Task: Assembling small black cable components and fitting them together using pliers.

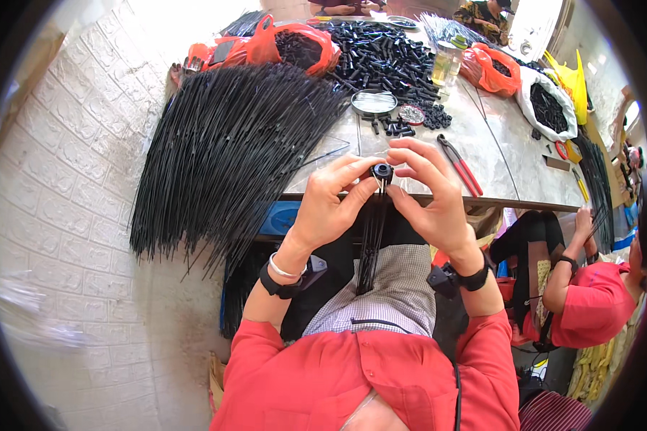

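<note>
My left hand (331,197) pinches a small round black plastic hub (382,172) between thumb and forefinger, just off the table's near edge. From the hub a bundle of thin black rods (370,248) hangs down over my lap. A fine pale wire or thread shows just under the hub. My right hand (431,194) is at the hub's right side, its fingers curved and spread, thumb and forefinger close to the hub with a gap between them. Whether its fingertips touch the hub is hard to see. Red-handled pliers (461,165) lie on the table to the right.
A large heap of black rods (223,144) overhangs the table's left side. Farther back lie a pile of black plastic tubes (381,54), a round dish (374,103), red bags (295,50) and a white sack (546,100). A person in red (589,302) sits at the right.
</note>
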`<action>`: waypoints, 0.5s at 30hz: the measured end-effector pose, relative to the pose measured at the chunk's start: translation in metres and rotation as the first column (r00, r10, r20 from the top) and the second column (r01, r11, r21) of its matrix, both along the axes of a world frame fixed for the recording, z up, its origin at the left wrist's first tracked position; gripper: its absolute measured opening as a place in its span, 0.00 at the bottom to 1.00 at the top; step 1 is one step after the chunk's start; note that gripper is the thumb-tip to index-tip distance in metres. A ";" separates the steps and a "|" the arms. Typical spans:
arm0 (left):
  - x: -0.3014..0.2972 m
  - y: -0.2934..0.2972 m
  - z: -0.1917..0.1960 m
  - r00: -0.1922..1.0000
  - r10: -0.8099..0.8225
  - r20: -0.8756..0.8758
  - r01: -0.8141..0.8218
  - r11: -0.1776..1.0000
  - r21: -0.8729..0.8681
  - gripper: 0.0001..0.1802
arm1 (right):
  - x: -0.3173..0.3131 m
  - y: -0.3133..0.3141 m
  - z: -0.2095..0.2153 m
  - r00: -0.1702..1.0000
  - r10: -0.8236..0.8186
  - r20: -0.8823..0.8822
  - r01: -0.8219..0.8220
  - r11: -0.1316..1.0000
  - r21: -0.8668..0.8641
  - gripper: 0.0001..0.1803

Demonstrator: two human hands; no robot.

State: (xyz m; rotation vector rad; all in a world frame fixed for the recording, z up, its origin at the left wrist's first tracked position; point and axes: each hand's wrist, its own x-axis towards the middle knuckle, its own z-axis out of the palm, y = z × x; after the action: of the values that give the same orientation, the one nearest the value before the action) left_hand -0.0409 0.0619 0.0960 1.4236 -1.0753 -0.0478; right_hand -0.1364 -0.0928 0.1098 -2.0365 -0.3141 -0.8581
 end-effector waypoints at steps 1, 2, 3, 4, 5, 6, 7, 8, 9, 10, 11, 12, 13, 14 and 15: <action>0.000 0.000 0.000 1.000 -0.001 0.001 0.001 1.000 0.004 0.15 | 0.002 0.000 -0.003 0.993 -0.089 0.072 0.097 0.988 -0.118 0.22; 0.001 0.000 -0.001 1.000 0.001 0.004 -0.001 1.000 0.018 0.16 | 0.003 0.003 -0.005 0.993 -0.090 0.073 0.098 0.989 -0.114 0.22; 0.002 0.000 -0.002 1.000 0.004 0.007 -0.004 1.000 0.031 0.16 | 0.006 0.007 -0.007 0.984 -0.096 0.151 0.113 0.988 -0.107 0.20; 0.002 0.000 -0.003 1.000 0.003 0.009 -0.003 0.999 0.034 0.16 | 0.008 0.010 -0.009 0.968 -0.103 0.227 0.128 0.987 -0.098 0.18; 0.002 0.000 -0.003 1.000 0.002 -0.010 -0.001 1.000 0.017 0.16 | 0.011 0.012 -0.011 0.954 -0.132 0.271 0.167 0.980 -0.110 0.16; 0.002 -0.001 -0.004 1.000 0.000 -0.030 0.000 1.000 -0.002 0.16 | 0.013 0.013 -0.013 0.953 -0.134 0.271 0.168 0.980 -0.108 0.16; 0.001 -0.001 -0.004 1.000 -0.002 -0.029 0.002 1.000 0.000 0.16 | 0.014 0.013 -0.015 0.942 -0.161 0.293 0.204 0.971 -0.122 0.16; 0.000 -0.001 -0.004 1.000 0.004 -0.029 -0.004 1.000 0.001 0.16 | 0.015 0.014 -0.016 0.930 -0.187 0.316 0.240 0.961 -0.137 0.16; -0.001 -0.001 -0.004 1.000 0.011 -0.029 -0.011 1.000 0.001 0.16 | 0.015 0.015 -0.016 0.930 -0.187 0.316 0.240 0.961 -0.135 0.16; -0.001 -0.001 -0.005 1.000 0.011 -0.029 -0.011 1.000 0.002 0.16 | 0.016 0.017 -0.017 0.912 -0.208 0.355 0.275 0.950 -0.148 0.16; 0.001 0.000 -0.008 1.000 -0.002 0.001 0.002 1.000 -0.010 0.17 | 0.016 0.017 -0.017 0.891 -0.228 0.392 0.310 0.937 -0.160 0.16; 0.001 0.001 -0.010 0.999 -0.014 0.031 0.015 1.000 -0.022 0.17 | 0.016 0.018 -0.019 0.891 -0.227 0.392 0.309 0.937 -0.160 0.16; 0.001 0.000 -0.010 0.999 -0.013 0.031 0.014 1.000 -0.021 0.17 | 0.016 0.019 -0.021 0.903 -0.223 0.368 0.291 0.947 -0.139 0.16; -0.001 -0.002 -0.010 1.000 0.002 0.008 -0.002 0.999 -0.047 0.17 | 0.017 0.020 -0.023 0.914 -0.218 0.343 0.272 0.955 -0.118 0.16; -0.003 -0.004 -0.011 1.000 0.016 -0.016 -0.017 0.997 -0.073 0.17 | 0.017 0.020 -0.024 0.914 -0.218 0.342 0.272 0.955 -0.118 0.16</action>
State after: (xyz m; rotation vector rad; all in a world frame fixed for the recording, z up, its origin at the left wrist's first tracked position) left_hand -0.0438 0.0578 0.0849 1.3641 -1.0423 -0.0075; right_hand -0.1190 -0.0728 0.0862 -2.1109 -0.3213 -1.3737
